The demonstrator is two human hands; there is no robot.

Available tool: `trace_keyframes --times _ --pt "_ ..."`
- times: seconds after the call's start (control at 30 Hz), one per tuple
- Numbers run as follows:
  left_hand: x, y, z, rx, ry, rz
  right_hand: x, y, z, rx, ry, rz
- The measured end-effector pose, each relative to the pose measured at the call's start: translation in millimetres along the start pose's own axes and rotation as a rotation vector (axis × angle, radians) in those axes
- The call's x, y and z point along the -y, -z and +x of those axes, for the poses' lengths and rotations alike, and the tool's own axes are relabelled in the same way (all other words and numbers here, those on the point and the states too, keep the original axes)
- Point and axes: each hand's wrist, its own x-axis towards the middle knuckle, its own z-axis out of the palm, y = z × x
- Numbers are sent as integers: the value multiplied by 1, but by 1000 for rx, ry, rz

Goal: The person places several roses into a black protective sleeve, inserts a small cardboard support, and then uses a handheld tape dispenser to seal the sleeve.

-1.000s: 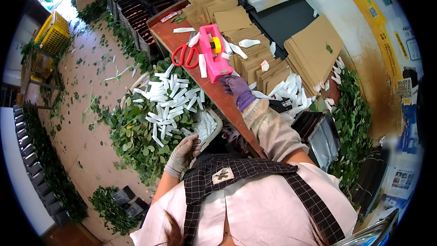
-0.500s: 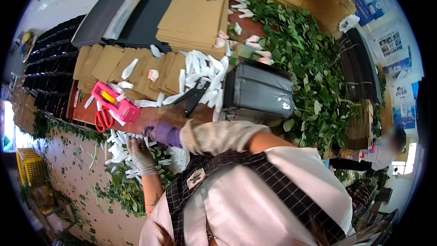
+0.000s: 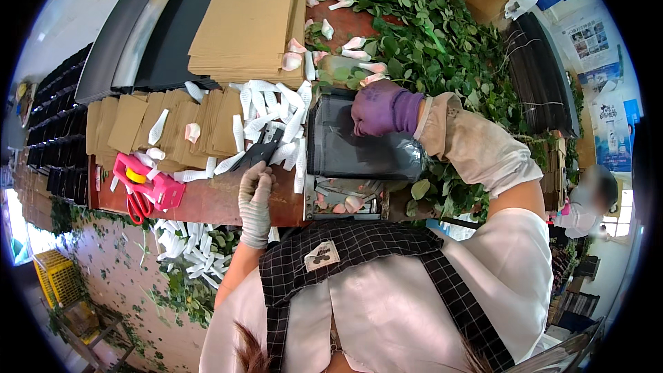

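My left hand (image 3: 255,204), in a whitish glove, is at the front edge of the table. Its bent fingers close on the near end of a black two-armed tool (image 3: 262,146), which lies among white tapered sleeves (image 3: 293,128). My right hand (image 3: 387,109) wears a purple glove under a beige cuff. It is a closed fist against the top of a black, shiny plastic-covered block (image 3: 366,152); whatever its fingers hold is hidden. Pale pink flower heads (image 3: 356,54) and leafy stems (image 3: 428,34) lie beyond it.
Brown cardboard sheets (image 3: 245,24) and smaller brown pieces (image 3: 173,131) are stacked at the back left. A pink tape dispenser (image 3: 162,190) and red-handled scissors (image 3: 138,207) sit at the left edge. More white sleeves (image 3: 197,252) lie below the table. Another person (image 3: 587,200) is at far right.
My right hand has swung from the front left across to the black block. My left hand has risen from the lower sleeve pile to the black tool. The view has shifted right.
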Motion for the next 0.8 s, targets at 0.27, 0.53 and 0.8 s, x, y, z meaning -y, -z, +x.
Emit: trace_keyframes --times 0.27,0.53,0.8 --pt "-2 -38 28 174 40 104 2 12 -5 171 -54 40" --pt "2 -37 33 239 146 137 -20 11 -16 106 -279 109" --pt "11 -47 63 415 148 444 25 -82 -52 -867 -36 262"
